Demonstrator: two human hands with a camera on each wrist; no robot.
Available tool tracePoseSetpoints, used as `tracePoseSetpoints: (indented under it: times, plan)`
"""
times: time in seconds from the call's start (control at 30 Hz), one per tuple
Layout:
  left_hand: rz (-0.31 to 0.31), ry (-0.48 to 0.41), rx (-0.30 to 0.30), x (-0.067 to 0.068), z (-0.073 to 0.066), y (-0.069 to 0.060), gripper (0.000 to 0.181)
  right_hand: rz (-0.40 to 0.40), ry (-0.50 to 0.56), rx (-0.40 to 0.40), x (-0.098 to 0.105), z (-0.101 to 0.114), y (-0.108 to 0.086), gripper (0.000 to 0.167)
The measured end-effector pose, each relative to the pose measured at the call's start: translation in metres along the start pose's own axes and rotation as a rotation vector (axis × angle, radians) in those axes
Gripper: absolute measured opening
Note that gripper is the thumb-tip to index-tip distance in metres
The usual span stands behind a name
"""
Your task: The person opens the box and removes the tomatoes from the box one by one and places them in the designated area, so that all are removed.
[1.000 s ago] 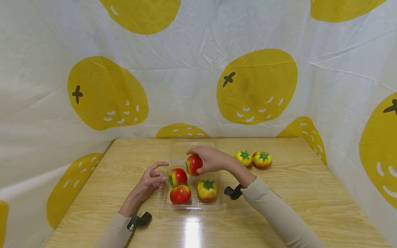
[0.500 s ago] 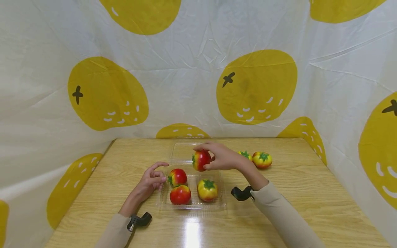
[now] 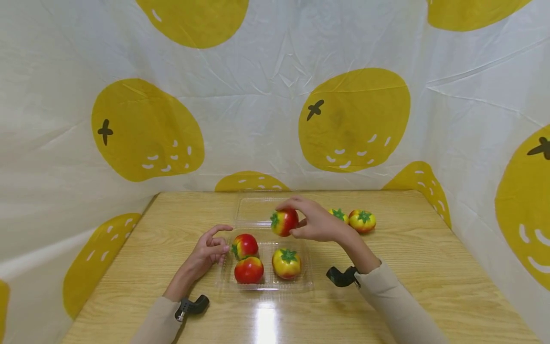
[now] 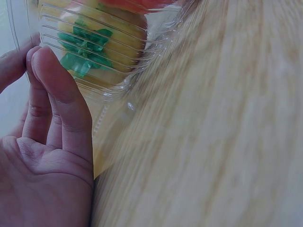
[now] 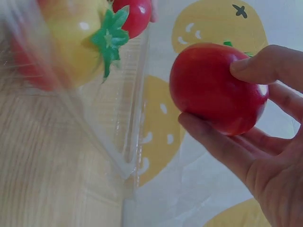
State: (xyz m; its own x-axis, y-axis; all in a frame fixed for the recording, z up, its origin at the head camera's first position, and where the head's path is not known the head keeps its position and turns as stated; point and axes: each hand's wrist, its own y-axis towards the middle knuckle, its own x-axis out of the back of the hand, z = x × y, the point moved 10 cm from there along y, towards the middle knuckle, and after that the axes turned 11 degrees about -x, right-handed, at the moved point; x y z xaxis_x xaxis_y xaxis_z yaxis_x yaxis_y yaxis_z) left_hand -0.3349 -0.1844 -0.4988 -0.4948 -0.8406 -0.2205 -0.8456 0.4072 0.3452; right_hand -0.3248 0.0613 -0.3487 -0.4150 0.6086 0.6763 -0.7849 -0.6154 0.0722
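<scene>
A clear plastic clamshell container (image 3: 286, 285) lies with its lid folded back on the table. Three red-and-yellow tomatoes sit in it: a left rear tomato (image 3: 246, 246), a left front tomato (image 3: 249, 271) and a right front tomato (image 3: 286, 264). My right hand (image 3: 315, 222) holds another tomato (image 3: 284, 222) between thumb and fingers, above the rear right part of the container. In the right wrist view this tomato's smooth red side (image 5: 208, 87) faces the camera. My left hand (image 3: 209, 248) pinches the container's left rim with thumb and fingers, close to the tomatoes.
Two more tomatoes stand on the wooden table (image 3: 408, 267) at the back right, the nearer one (image 3: 339, 215) partly behind my right hand, the other tomato (image 3: 362, 221) beside it. The hinged lid (image 3: 258, 210) lies behind the container. A patterned curtain (image 3: 253, 119) surrounds the table.
My right hand has lifted the tomato from the container's rear right part and moved it a little to the right. My left hand has stayed at the rim.
</scene>
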Motion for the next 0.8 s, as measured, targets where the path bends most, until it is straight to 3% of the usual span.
tracePoseSetpoints:
  times: [0.3, 0.8]
  plan:
    - [0.011, -0.009, -0.017, -0.001, -0.001, 0.000, 0.048, -0.079, 0.092, -0.019, 0.008, -0.011, -0.013, 0.058]
    - [0.018, 0.002, -0.021, -0.002, -0.002, 0.001, 0.048, -0.157, 0.138, -0.014, 0.014, -0.019, -0.031, 0.059]
